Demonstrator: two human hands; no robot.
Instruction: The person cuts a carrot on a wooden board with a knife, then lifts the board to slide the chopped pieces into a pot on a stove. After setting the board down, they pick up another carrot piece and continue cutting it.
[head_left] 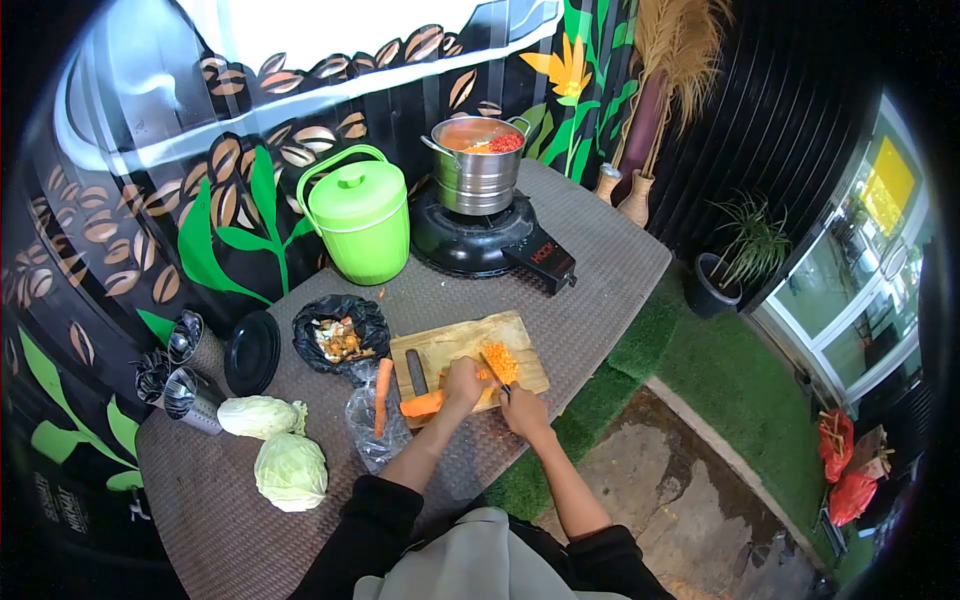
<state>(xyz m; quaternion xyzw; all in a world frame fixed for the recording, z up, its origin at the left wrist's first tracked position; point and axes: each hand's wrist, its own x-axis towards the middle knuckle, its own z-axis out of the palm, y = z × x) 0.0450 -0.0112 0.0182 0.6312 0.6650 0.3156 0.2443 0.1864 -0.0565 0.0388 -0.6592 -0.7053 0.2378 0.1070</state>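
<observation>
Carrot (421, 404) beside left hand (463, 383), diced carrot (502, 361) beyond fingers (471, 375) — right hand (525, 411) gripping knife (506, 389)

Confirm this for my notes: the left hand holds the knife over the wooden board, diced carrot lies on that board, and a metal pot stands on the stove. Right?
Not quite: the head view shows the knife in the right hand, not the left. The diced carrot on the wooden board and the metal pot on the stove are as you say.
</observation>
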